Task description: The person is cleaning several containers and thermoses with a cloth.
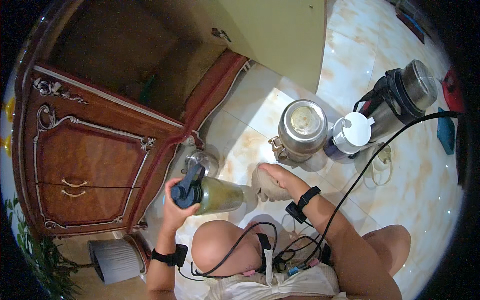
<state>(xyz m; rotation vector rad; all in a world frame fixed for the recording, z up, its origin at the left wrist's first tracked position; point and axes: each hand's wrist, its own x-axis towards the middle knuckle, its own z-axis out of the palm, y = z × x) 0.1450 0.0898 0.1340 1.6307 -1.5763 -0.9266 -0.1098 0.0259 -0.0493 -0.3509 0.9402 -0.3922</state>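
Note:
A greenish see-through water bottle [222, 196] with a dark blue lid lies sideways in front of me. My left hand [175, 214] is closed around its lid end, thumb and fingers on either side. At the bottle's base end, my right hand [278, 175] grips a bunched beige cloth [267, 187]. The cloth is close to the base; I cannot tell whether the two touch. Beyond the lid, a clear, shiny round vessel [206, 161] stands on the floor by the cabinet, partly hidden by the bottle.
A carved brown cabinet [90, 155] stands at left, its pale door [275, 40] swung out. At right are a steel flask [303, 132], a white-lidded jug [352, 132], a big thermos [395, 100] and a clear strapped bottle [383, 156]. A black cable [367, 167] crosses my right side; a grey pot [116, 260] sits lower left.

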